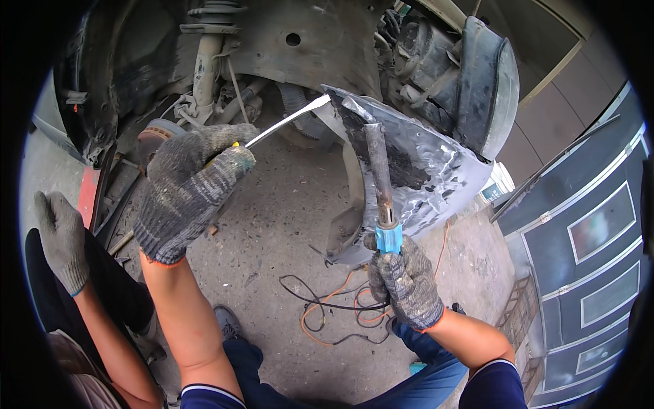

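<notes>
My left hand (194,187), in a grey knit glove, is closed round a long thin metal tool (283,127) with a flattened, pale tip. A bit of yellow shows at the tool's grip; most of the handle is hidden. Its tip touches or nearly touches the upper left corner of a scuffed grey and black car body panel (436,160). My right hand (409,283), also gloved, grips a hot-air gun (381,170) with a blue collar and a long metal barrel. The barrel points away from me in front of the panel, its end over the dark area.
A co-worker's gloved hand (63,242) is at the left. Behind the panel are the car's wheel well with a suspension strut (208,68) and a dark plastic part (487,88). Black and orange cables (334,300) coil on the floor. A grey panelled door (586,232) stands right.
</notes>
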Demonstrator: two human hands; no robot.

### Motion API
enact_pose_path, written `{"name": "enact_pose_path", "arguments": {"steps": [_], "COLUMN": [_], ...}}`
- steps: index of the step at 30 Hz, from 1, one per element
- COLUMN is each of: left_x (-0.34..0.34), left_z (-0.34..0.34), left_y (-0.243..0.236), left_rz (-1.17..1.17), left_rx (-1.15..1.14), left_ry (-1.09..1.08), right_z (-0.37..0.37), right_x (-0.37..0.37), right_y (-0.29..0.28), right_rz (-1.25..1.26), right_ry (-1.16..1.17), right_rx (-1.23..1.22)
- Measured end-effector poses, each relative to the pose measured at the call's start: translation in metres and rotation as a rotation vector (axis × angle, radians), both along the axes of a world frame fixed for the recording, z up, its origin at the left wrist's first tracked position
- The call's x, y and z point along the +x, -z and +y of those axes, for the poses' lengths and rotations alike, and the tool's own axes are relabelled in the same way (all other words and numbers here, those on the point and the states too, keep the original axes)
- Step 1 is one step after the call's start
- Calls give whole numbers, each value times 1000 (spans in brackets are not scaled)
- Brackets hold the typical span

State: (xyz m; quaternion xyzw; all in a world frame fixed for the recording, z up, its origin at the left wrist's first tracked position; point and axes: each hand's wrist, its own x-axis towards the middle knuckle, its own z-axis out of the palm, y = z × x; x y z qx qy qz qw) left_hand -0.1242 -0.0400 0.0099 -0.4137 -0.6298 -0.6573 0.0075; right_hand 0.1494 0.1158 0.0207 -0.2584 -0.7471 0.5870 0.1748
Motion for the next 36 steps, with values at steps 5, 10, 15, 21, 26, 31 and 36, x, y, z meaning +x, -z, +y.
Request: {"name": "enact_pose_path", "arguments": {"steps": [5, 10, 15, 21, 26, 31, 36], "left_x": [2, 5, 0, 5, 1, -1, 1], "left_z": [-6, -6, -6, -8, -7, -8, -7], "left_y": [-3, -8, -5, -9, -6, -6, -7], "left_rz": [-43, -84, -47, -136, -101, -28, -71], "left_rx": [10, -43, -21, -36, -11, -32, -28], "left_ry": [16, 19, 54, 53, 88, 50, 73], "right_z": [3, 6, 4, 4, 3, 9, 5], "right_x": [-2, 7, -5, 8, -1, 2, 9], "right_y": [0, 7, 12, 17, 10, 18, 25], "right_rz": [-27, -18, 1, 27, -4, 4, 44], "right_ry": [13, 2, 9, 15, -28, -1, 16], "right_rx": [-13, -7, 18, -65, -51, -18, -40]}}
